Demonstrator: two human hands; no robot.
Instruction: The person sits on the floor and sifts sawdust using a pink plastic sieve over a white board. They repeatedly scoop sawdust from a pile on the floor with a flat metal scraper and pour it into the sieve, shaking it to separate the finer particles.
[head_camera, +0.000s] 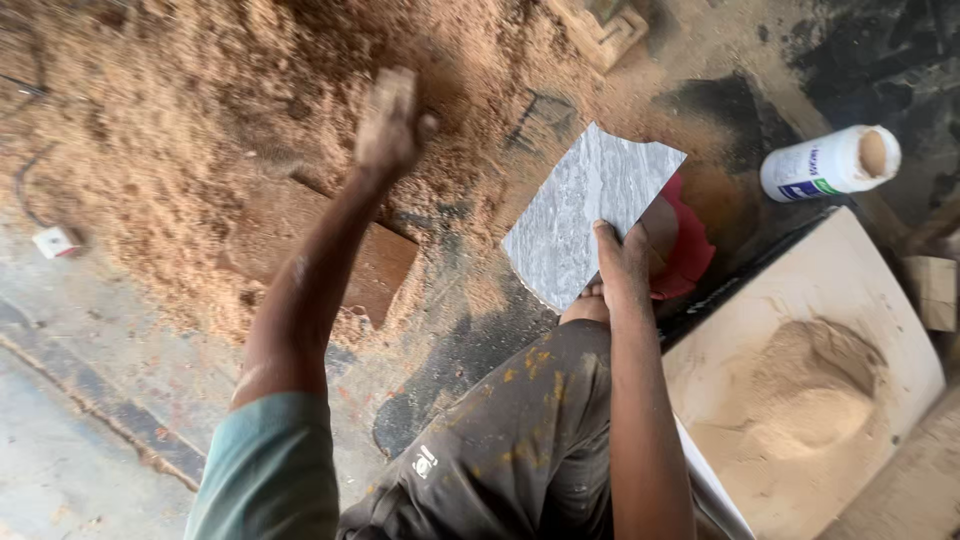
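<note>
I'm seeing the right hand (622, 262) pinching the grey marbled laminate sheet (588, 215) at its lower edge, above the knee; thin, stiff, slick, so edge grip suits. Left hand (388, 125) is hovering blurred over the sawdust pile (200, 130); can't tell its finger spread

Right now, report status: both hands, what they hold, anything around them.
Left hand raised over the sawdust heap, blurred, grip unclear. Right hand pinching grey marbled sheet. White bottle lying nearby; sawdust mound on pale board.
</note>
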